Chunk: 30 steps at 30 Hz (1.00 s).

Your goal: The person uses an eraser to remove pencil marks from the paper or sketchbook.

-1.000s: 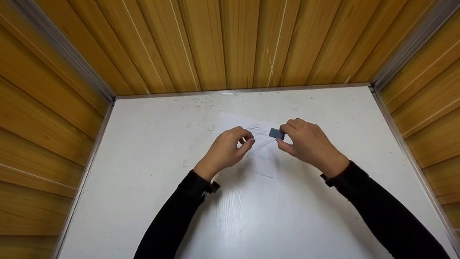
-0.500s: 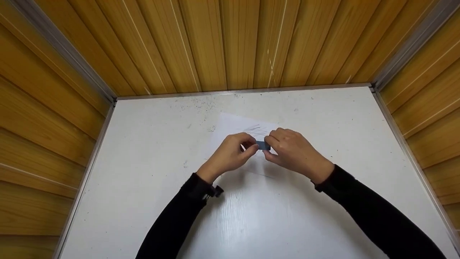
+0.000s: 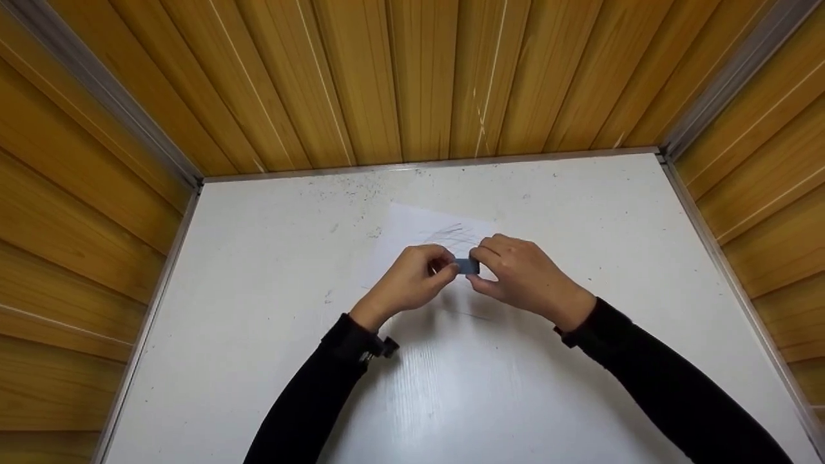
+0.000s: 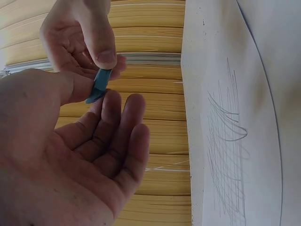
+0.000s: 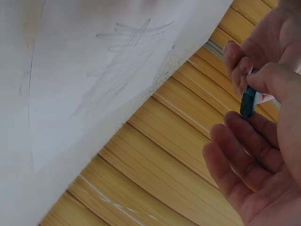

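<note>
In the head view, the left hand [image 3: 412,277] and right hand [image 3: 519,274] meet over a sheet of paper [image 3: 407,225], with a small blue block [image 3: 463,266] pinched between them. The block is up off the table [image 3: 271,245] and in both hands; it is not set down or released. Grey strokes [image 3: 454,229] mark the paper. The hands cover part of the near half, so how much is marked there cannot be told from here. Dark specks lie past the paper's far edge, before the wood-look wall [image 3: 425,84].

In the left wrist view, left thumb and forefinger pinch one end of the block, the other fingers loosely bent; the right thumb presses the opposite end. The strokes look dense and unerased.

In the right wrist view, right thumb and fingers narrow on the block, held clear of the paper. Nothing appears to block the hands' way down to it.
</note>
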Available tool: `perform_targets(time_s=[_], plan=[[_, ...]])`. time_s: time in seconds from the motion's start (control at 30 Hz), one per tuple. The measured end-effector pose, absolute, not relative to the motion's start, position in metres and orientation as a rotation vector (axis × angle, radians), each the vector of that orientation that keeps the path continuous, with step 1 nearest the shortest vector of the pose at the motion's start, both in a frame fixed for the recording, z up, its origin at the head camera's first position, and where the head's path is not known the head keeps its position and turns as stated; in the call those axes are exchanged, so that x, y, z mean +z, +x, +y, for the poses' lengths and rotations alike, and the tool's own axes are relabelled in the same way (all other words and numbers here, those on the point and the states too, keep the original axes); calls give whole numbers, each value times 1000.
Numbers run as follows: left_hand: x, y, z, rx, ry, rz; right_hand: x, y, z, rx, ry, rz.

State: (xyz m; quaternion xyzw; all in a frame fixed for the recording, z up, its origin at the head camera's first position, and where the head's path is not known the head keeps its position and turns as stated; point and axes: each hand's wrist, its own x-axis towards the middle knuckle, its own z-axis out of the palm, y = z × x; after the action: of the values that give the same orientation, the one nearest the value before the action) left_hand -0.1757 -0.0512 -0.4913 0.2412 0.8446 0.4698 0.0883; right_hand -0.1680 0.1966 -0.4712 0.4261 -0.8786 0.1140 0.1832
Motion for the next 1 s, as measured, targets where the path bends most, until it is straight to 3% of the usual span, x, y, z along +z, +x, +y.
perform_targets(time_s=[0.3, 0.7, 1.0], plan=[[-490, -177, -51, 1404, 706, 2524, -472, -172, 201, 498, 1168, -2498], [-482, -168, -58, 1487, 791, 2653, -470, -181, 215, 1336, 792, -2774], [-483, -167, -53, 1462, 836, 2657, -472, -185, 207, 1496, 769, -2828]])
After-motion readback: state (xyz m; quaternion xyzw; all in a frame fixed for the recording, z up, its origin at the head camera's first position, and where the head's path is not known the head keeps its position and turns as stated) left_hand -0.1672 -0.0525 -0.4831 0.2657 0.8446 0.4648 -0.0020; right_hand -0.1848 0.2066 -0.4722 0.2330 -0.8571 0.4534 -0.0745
